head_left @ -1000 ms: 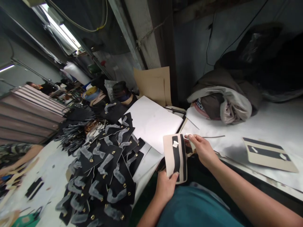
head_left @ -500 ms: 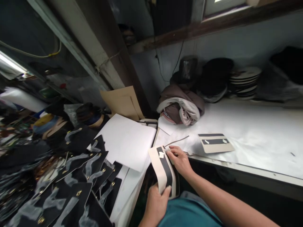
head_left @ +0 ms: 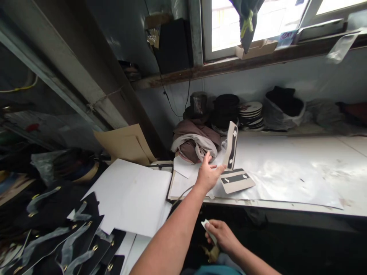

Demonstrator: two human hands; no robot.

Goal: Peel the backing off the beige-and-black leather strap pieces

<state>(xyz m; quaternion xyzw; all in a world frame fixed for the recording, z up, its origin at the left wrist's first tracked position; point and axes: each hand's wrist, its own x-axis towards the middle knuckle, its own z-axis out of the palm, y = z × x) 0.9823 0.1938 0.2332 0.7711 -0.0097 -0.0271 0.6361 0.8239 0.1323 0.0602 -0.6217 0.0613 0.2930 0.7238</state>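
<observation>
The beige card panel with matt black strips (head_left: 231, 145), upright near the worktop's back edge, looks stiff and smooth, like the flat beige card panel with black strips (head_left: 236, 180) beside it. The white worktop (head_left: 286, 168) has a dull, scuffed sheen. Brown and grey bundled cloth (head_left: 195, 142) looks soft and matt.

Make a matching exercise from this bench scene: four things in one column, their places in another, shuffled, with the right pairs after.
Things
1. beige panel with black stripes
2. second striped panel
3. small white strip
4. bundled cloth

Places
A. pinched in the right hand, below the bench edge
B. lying flat on the bench
C. heaped against the back wall
D. upright at the left hand fingertips

Pairs: 1-D, 2-B, 3-A, 4-C
</observation>
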